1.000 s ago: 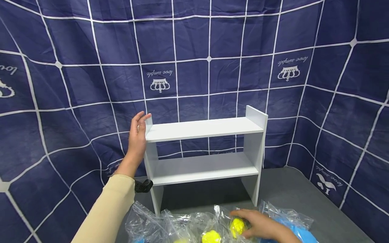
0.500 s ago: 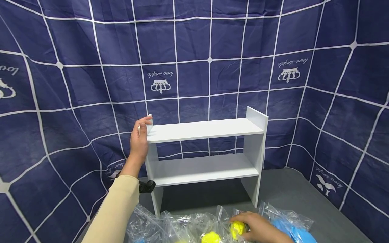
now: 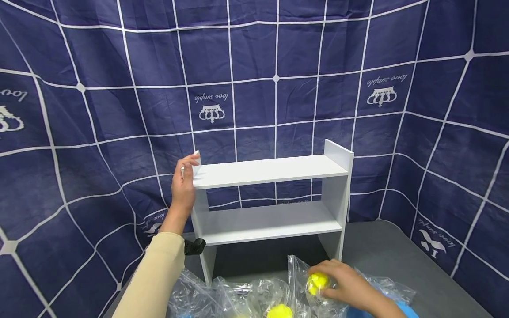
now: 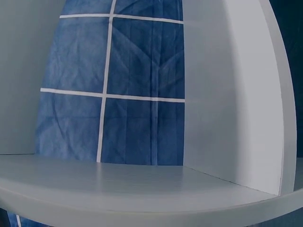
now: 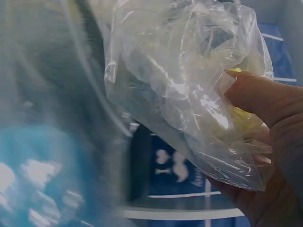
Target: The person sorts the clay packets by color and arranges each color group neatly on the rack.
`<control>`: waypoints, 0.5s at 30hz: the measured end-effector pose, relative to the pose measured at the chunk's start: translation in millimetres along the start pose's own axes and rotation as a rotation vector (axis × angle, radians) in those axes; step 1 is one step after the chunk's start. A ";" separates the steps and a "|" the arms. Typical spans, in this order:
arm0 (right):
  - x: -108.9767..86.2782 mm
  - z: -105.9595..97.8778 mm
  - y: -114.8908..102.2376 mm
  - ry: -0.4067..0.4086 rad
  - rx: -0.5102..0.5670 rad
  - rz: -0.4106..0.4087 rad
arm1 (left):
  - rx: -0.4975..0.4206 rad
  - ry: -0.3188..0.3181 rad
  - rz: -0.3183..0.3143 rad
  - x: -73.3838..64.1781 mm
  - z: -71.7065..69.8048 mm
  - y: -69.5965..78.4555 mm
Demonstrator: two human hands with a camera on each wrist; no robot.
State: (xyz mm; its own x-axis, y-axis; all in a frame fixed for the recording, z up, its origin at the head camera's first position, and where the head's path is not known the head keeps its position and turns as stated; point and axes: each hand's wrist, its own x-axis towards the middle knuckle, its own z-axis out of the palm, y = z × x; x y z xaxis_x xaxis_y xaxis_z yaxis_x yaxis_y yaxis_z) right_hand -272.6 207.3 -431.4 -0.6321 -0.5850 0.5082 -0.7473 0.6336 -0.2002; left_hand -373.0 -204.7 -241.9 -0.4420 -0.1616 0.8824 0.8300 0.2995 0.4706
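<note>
A white two-tier shelf (image 3: pixel 262 172) stands in the middle of the head view. My left hand (image 3: pixel 184 187) grips the top of its left side panel, fingers over the edge and thumb on the near side. In the left wrist view the shelf board (image 4: pixel 142 189) and panels fill the picture; that hand is hidden there. My right hand (image 3: pixel 347 282) holds a clear plastic bag (image 5: pixel 175 90) with a bright yellow lump (image 3: pixel 317 282) inside. Thumb and fingers pinch the bag from its right side, in front of the shelf's lower right.
Several more clear bags lie along the front edge, one with a yellow lump (image 3: pixel 280 311). A bag with something blue (image 3: pixel 405 310) lies at the right, below my right forearm. A dark blue curtain (image 3: pixel 254 53) with white lines hangs behind the grey surface (image 3: pixel 370 240).
My left hand has come down onto the shelf's left panel and taken hold of it. My right hand has closed on the bag with the yellow lump and lifted it slightly.
</note>
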 end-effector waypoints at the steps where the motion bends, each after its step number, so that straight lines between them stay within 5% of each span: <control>1: 1.6 -5.7 -1.2 0.012 -0.015 0.004 | 0.002 0.002 -0.001 -0.1 0.1 0.5; 11: 25.8 -72.3 -22.2 0.137 -0.132 -0.073 | 0.008 -0.004 0.002 -5.6 0.1 34.6; 15: 41.3 -102.1 -32.1 0.183 -0.137 -0.110 | 0.009 0.000 0.007 -3.6 -0.3 22.7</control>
State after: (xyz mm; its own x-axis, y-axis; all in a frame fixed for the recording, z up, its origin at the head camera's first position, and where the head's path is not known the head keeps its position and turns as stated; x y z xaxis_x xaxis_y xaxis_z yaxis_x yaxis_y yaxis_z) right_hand -253.8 214.5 -318.5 -0.4915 -0.5606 0.6665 -0.7668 0.6414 -0.0259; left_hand -352.5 -197.6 -234.4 -0.4367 -0.1593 0.8854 0.8297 0.3091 0.4648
